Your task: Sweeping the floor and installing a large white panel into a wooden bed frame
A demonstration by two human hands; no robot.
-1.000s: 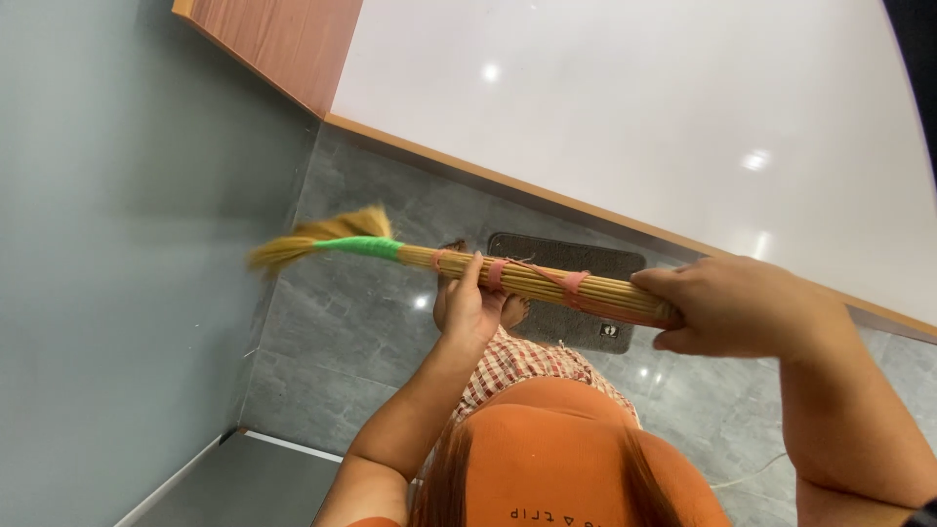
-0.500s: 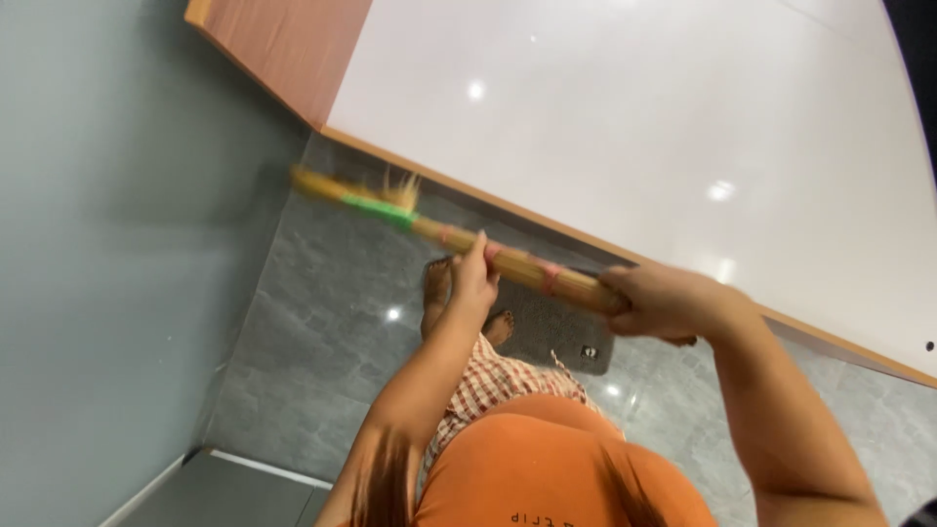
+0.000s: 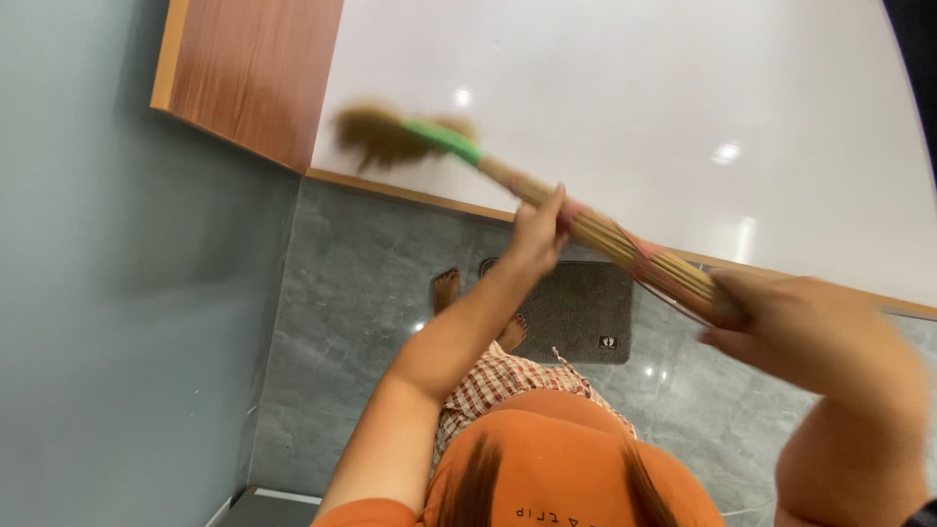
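Gripping stick broom (image 3: 547,200), both hands closed around bundle: left hand (image 3: 535,234) mid-frame at middle, right hand (image 3: 800,327) lower right at butt end. Bristle tip upper left, blurred, near wooden panel (image 3: 249,78). Risk: fast swing could strike panel or loosen left hand's grip.

My left hand (image 3: 539,232) reaches forward, fingers curled shut. My right hand (image 3: 781,327) is clenched, elbow bent.
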